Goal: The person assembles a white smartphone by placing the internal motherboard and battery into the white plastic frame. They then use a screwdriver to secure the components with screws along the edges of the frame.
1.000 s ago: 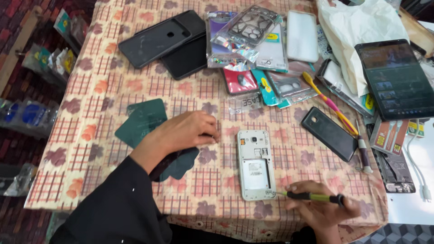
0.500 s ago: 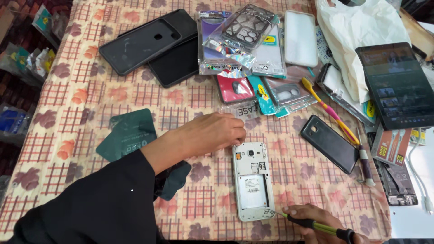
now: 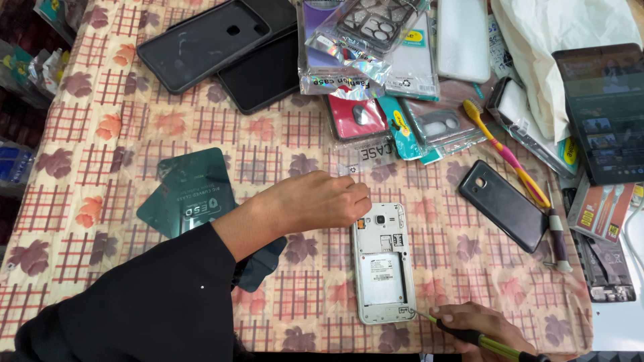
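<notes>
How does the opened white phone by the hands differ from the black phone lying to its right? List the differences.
1. The opened white phone has its back cover off, innards showing; the black phone is closed.
2. The white phone lies straight up the table; the black one lies slanted.
3. The left hand touches the white phone's top corner and the right hand holds a screwdriver at its bottom corner; nothing touches the black phone.
Both lie back up on the checked tablecloth.

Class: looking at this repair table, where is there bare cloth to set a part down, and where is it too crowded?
Free: cloth between the opened phone and black back cover; left edge beside the green packet. Crowded: the top, with phone cases and accessory packs.
</notes>
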